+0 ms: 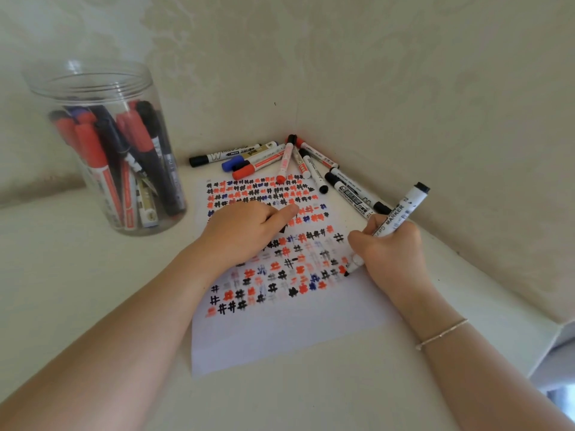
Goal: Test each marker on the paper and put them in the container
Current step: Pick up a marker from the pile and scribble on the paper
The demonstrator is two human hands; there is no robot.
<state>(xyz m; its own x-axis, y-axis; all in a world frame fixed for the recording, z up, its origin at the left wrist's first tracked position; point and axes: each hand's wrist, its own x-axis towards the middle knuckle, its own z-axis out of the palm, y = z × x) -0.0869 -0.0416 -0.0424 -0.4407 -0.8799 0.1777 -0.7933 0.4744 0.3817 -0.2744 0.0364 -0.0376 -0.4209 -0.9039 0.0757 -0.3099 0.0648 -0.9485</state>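
— What do the walls look like?
— Two pale cream walls meet in a corner at the back, and both carry a faint raised floral pattern.
— And the surface under them?
— A cream-white desk fits into that corner, with its right edge running along the right wall.
— How is the light?
— Soft and even, with no hard shadows. At the lower right, past the desk's edge, there is a blurred grey-blue patch, too unclear to identify.
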